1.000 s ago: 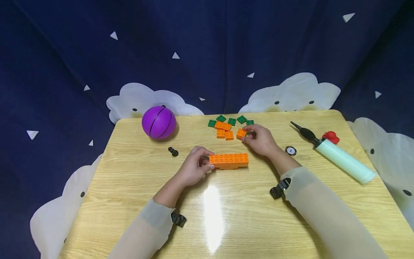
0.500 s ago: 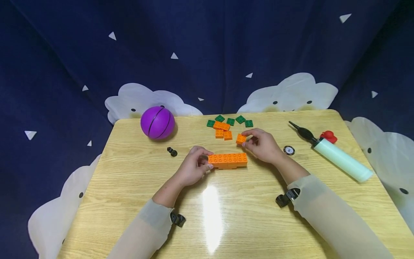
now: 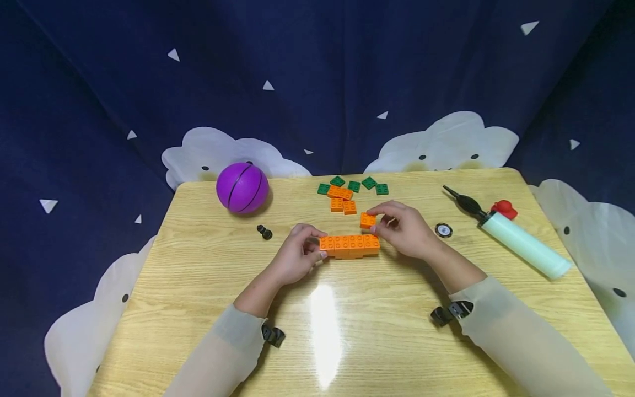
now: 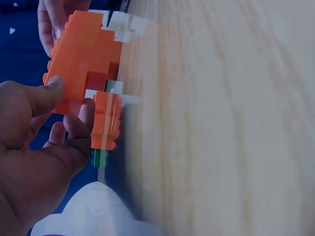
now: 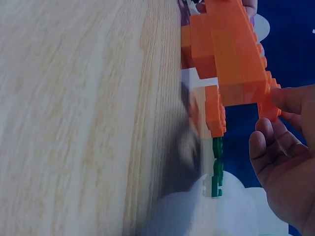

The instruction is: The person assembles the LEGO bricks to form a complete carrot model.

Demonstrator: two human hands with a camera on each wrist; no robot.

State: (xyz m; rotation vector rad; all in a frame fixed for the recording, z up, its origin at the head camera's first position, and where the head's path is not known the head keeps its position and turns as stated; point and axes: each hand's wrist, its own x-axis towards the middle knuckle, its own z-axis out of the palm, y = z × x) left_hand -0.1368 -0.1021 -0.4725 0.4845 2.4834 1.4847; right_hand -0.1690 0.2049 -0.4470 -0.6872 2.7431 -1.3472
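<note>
In front and right of ball (image 3: pixel 242 188), orange bar (image 3: pixel 349 246) is gripped by left hand (image 3: pixel 297 255) and orange brick (image 3: pixel 367 221) pinched by right hand (image 3: pixel 404 230), loose bricks (image 3: pixel 339 193) right of ball, black piece (image 3: pixel 267 235) just in front, pump (image 3: pixel 526 244) far right.

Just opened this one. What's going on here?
A person's left hand grips the left end of a row of joined orange blocks over a wooden table. The right hand pinches a single orange block close to the row's right end; whether the two touch is hard to tell. Farther back lie a few loose orange blocks and some green blocks, with a purple ball off to the left.
</note>
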